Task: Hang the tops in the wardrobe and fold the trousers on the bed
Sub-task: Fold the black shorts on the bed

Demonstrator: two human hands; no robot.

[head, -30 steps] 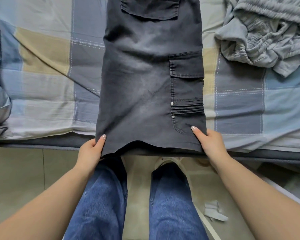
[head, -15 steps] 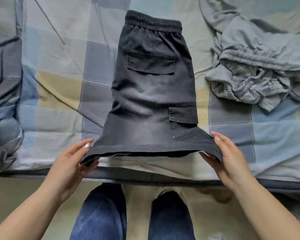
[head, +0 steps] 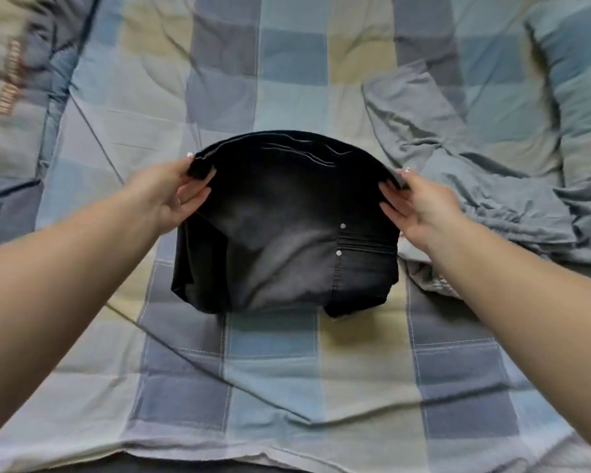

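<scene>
- My left hand pinches the far left corner of the dark trousers, thumb under the cloth and one finger above it; the other fingers are loosely spread.
- My right hand pinches the far right corner in the same way.
- The trousers lie in the middle of the bed, doubled over, with the held edge lifted in an arch at 12 o'clock and the fold toward 6 o'clock.
- A side pocket with two small studs shows on the upper layer, at 3 o'clock of the garment.
- A crumpled grey garment lies at 3 o'clock of the trousers, just beside my right hand.
- A pillow rests at 2 o'clock.
</scene>
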